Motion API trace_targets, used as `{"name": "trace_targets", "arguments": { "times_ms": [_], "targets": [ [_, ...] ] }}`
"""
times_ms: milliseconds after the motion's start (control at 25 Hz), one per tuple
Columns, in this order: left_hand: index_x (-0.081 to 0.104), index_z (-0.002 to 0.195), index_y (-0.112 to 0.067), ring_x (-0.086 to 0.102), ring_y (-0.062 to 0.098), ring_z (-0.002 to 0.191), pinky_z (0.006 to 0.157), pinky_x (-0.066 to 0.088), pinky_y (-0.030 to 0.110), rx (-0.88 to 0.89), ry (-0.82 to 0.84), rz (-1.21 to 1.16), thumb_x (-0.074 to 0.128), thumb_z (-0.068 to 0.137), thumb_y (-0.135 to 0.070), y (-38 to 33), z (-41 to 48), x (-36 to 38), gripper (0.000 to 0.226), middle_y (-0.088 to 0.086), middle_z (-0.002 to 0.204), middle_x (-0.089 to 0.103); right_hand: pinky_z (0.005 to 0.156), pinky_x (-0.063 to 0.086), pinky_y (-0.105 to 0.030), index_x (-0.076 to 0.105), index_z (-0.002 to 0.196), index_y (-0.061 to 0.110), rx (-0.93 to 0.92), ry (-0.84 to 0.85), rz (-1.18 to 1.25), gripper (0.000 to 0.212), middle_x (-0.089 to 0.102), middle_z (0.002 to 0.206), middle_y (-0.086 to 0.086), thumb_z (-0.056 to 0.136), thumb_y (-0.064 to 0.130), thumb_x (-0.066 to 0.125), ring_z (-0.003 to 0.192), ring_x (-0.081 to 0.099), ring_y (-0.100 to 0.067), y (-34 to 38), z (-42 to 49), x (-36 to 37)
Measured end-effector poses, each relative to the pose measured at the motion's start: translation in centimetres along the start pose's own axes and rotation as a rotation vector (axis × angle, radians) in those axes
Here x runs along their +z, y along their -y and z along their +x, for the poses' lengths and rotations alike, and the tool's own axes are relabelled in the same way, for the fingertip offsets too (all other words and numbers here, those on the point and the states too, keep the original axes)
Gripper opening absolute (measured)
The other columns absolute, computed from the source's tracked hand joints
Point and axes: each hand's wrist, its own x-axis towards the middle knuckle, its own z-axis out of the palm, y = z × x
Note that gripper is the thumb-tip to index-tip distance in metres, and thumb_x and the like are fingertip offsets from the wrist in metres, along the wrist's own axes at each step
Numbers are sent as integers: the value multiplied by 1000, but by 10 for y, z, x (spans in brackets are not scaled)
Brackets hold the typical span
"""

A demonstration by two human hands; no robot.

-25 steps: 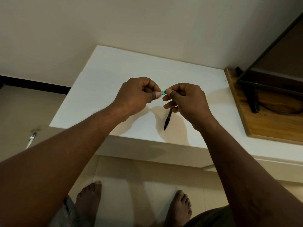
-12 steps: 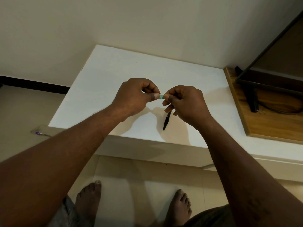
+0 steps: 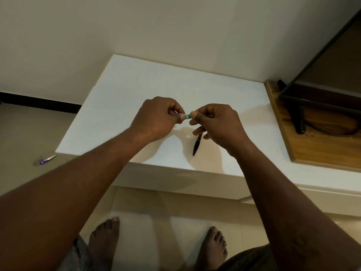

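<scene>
Teal is the small piece (image 3: pixel 188 116) that I pinch between both hands, in the air above the white tabletop (image 3: pixel 136 85), roughly over its middle. Only a short stretch of it shows between my thumb tips, and what it is I cannot tell at this size. My left hand (image 3: pixel 156 119) is curled tight, thumb and forefinger nipping the piece's left end, the other fingers folded into the palm. My right hand (image 3: pixel 217 122) grips the right end the same way, thumb on top, while its lower fingers hang looser and point down and to the left.

Just below those fingers a black pen (image 3: pixel 197 144) slants toward me, its tip close to the near edge of the tabletop. Its upper end is hidden behind my right fingers, so I cannot tell whether it lies on the surface or is caught in my hand. The shadows of both hands fall on the white around it.

To the right, touching the tabletop's edge, sits a wooden board (image 3: pixel 316 151) with a black stand (image 3: pixel 298 122) and a dark cable on it. A small silver and purple object (image 3: pixel 48 159) lies on the floor to the left, well apart from the table. My bare feet (image 3: pixel 105 237) stand on the pale floor below.
</scene>
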Motion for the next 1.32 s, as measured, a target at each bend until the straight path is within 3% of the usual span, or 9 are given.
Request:
{"name": "trace_targets", "arguments": {
  "times_ms": [120,240,360,560,720,960,1120,1320],
  "targets": [
    [79,94,-23,68,14,86,74,51,30,-54,-46,197,71,95,-34,6,1,-2,14,-8,89,77,65,63,-31,76,87,18,0,-35,-168,22,80,77,6,96,39,76,66,78,-11,-6,0,2],
    [76,91,-21,67,22,89,76,54,34,-107,-46,392,68,93,-29,14,4,-5,12,-2,93,75,74,63,-38,73,81,19,17,-114,-298,27,76,69,2,93,42,78,72,75,-15,-13,2,2],
    [73,91,-17,67,28,89,78,57,39,-153,-16,498,66,91,-35,18,5,-5,19,3,91,73,68,57,-32,70,78,20,44,-142,-411,31,73,69,4,89,48,79,75,70,-14,-16,2,7],
    [61,80,-18,56,26,76,64,41,32,-183,-16,568,69,89,-50,25,6,-4,34,-2,70,52,53,37,-23,64,80,20,56,-141,-550,39,66,77,3,81,51,86,74,63,-17,-19,3,16],
    [48,68,-21,55,24,72,60,37,31,-194,7,649,64,89,-62,26,8,-5,48,-2,68,50,54,41,-25,68,86,16,55,-124,-579,42,64,75,3,79,51,88,74,63,-18,-20,4,20],
    [57,88,-23,58,27,81,67,42,34,-183,-11,620,66,87,-61,28,9,-8,40,0,81,57,57,42,-28,68,88,15,61,-106,-571,39,69,85,-2,81,49,87,80,66,-22,-22,5,22],
    [62,92,-21,63,28,86,67,45,33,-202,-2,558,71,84,-54,29,10,-8,35,2,89,64,60,45,-30,67,87,15,65,-98,-576,44,70,84,-4,81,54,85,79,66,-22,-20,5,24],
    [64,93,-21,59,26,82,65,41,33,-170,-56,568,74,84,-51,30,8,-6,33,2,88,63,53,39,-28,65,86,14,68,-83,-633,55,66,77,-1,77,65,84,68,57,-12,-15,4,29]
  ]
}}
